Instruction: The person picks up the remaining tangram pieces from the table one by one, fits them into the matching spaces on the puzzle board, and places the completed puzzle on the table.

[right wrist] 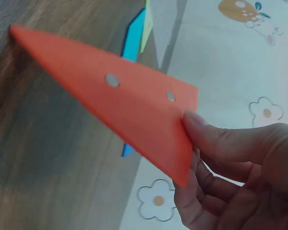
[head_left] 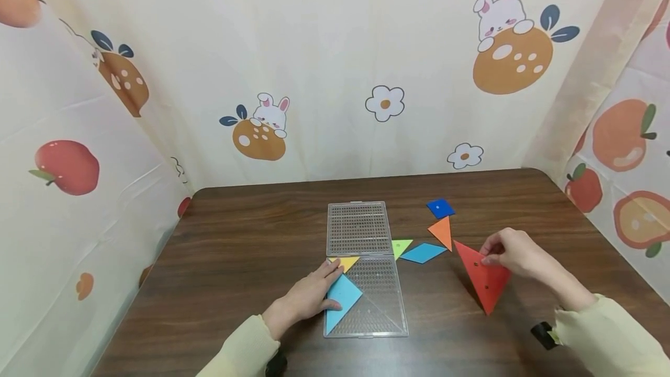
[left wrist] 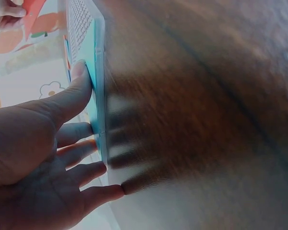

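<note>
My right hand (head_left: pixel 515 252) pinches a large red triangle tile (head_left: pixel 484 281) by one edge, thumb on its face, and holds it tilted; two small round spots show on it. Over the left edge of an opened clear plastic case (head_left: pixel 384 307) lies my left hand (head_left: pixel 309 292), its fingers stretched out. In the left wrist view its thumb (left wrist: pixel 79 72) touches the light blue triangle tile (head_left: pixel 342 295) lying in the case's near half. A yellow triangle tile (head_left: pixel 348 263) sits just beyond, partly hidden by the left fingers.
Right of the case lie a green triangle (head_left: pixel 400 247), a blue parallelogram (head_left: pixel 423 253), an orange triangle (head_left: pixel 442 231) and a dark blue square (head_left: pixel 439 208). The case's far half (head_left: pixel 358 228) is a textured grid panel. A printed curtain (head_left: pixel 335 132) stands behind the wooden table (head_left: pixel 251 237).
</note>
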Motion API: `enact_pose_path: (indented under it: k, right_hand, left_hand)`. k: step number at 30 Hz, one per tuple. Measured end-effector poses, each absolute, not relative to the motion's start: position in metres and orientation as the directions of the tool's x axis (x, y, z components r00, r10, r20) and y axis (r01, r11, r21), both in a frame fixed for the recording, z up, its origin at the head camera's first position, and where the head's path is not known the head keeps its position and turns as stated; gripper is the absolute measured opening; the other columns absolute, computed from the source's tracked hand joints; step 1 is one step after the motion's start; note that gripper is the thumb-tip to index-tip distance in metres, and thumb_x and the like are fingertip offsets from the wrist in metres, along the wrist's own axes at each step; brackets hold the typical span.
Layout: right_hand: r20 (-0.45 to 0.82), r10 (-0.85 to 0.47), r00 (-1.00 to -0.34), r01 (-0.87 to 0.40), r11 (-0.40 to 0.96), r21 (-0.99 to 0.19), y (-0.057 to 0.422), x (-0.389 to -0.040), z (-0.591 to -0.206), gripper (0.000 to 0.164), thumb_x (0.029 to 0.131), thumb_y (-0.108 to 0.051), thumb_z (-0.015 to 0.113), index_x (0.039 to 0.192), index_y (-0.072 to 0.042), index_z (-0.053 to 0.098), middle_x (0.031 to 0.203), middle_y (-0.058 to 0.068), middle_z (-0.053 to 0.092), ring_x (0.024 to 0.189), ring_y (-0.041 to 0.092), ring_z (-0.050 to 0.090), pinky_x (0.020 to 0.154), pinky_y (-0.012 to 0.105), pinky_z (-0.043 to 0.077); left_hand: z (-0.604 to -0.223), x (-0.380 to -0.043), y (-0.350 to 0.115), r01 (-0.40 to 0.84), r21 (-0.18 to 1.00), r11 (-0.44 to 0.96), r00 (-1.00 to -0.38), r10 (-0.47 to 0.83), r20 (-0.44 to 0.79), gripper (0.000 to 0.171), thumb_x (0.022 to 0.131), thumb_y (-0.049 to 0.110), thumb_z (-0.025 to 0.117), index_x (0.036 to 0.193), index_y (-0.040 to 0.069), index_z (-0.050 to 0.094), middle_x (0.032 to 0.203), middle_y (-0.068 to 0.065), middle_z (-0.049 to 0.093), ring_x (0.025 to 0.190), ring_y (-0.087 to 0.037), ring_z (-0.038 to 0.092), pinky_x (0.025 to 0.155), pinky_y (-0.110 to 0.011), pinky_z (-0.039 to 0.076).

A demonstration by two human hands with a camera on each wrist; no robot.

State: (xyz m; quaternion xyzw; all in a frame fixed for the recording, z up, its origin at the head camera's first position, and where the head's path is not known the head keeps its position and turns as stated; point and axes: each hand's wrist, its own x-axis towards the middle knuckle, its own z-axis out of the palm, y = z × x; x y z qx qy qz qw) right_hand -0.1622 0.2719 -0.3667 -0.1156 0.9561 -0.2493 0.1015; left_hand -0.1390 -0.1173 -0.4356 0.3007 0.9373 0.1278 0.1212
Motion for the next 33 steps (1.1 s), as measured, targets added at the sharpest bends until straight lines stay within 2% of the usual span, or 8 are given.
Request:
enact_pose_path:
  k: [11, 17, 27, 33]
  right_hand:
    - [-0.008, -0.263, -0.965, -0.229, 0.855, -0.466, 0.258, -0.154, -0.357, 0.008, 0.071, 0.000, 0.070, 0.073, -0.003, 0.063, 0.062, -0.002, 0.050, 0.057, 0.013, 0.044, 0.046, 0.023, 0.038]
    - [0.106, -0.263, -0.959, -0.283, 0.860, -0.424, 0.252, -0.152, -0.358, 0.011, 0.069, 0.002, 0.071, 0.073, -0.002, 0.063, 0.062, -0.001, 0.050, 0.056, 0.013, 0.043, 0.045, 0.022, 0.040]
    - [0.288, -0.322, -0.902, -0.412, 0.841, -0.351, 0.245, -0.149, -0.368, 0.019, 0.061, 0.008, 0.074, 0.072, -0.004, 0.064, 0.068, -0.001, 0.056, 0.058, 0.011, 0.049, 0.051, 0.025, 0.046]
    - [0.401, -0.368, -0.839, -0.495, 0.822, -0.280, 0.241, -0.146, -0.380, 0.024, 0.058, 0.008, 0.075, 0.067, -0.010, 0.063, 0.067, -0.008, 0.053, 0.057, 0.006, 0.048, 0.050, 0.024, 0.044]
  left_hand:
    - [-0.438, -0.142, -0.119, 0.541, 0.310, 0.782, -0.788, 0.600, -0.139, 0.070, 0.079, 0.037, 0.063, 0.133, 0.001, 0.038, 0.141, -0.015, 0.028, 0.127, -0.032, 0.027, 0.091, -0.049, 0.037]
    - [-0.438, -0.141, -0.119, 0.535, 0.318, 0.782, -0.788, 0.598, -0.144, 0.069, 0.079, 0.036, 0.062, 0.133, 0.001, 0.038, 0.141, -0.015, 0.028, 0.127, -0.032, 0.026, 0.091, -0.049, 0.036]
    - [-0.438, -0.140, -0.118, 0.531, 0.317, 0.786, -0.791, 0.594, -0.149, 0.069, 0.079, 0.036, 0.062, 0.133, 0.002, 0.038, 0.141, -0.014, 0.028, 0.128, -0.031, 0.026, 0.092, -0.048, 0.036]
    - [-0.440, -0.140, -0.119, 0.524, 0.313, 0.792, -0.796, 0.586, -0.153, 0.069, 0.079, 0.037, 0.062, 0.134, 0.003, 0.037, 0.142, -0.013, 0.027, 0.128, -0.031, 0.025, 0.093, -0.048, 0.035]
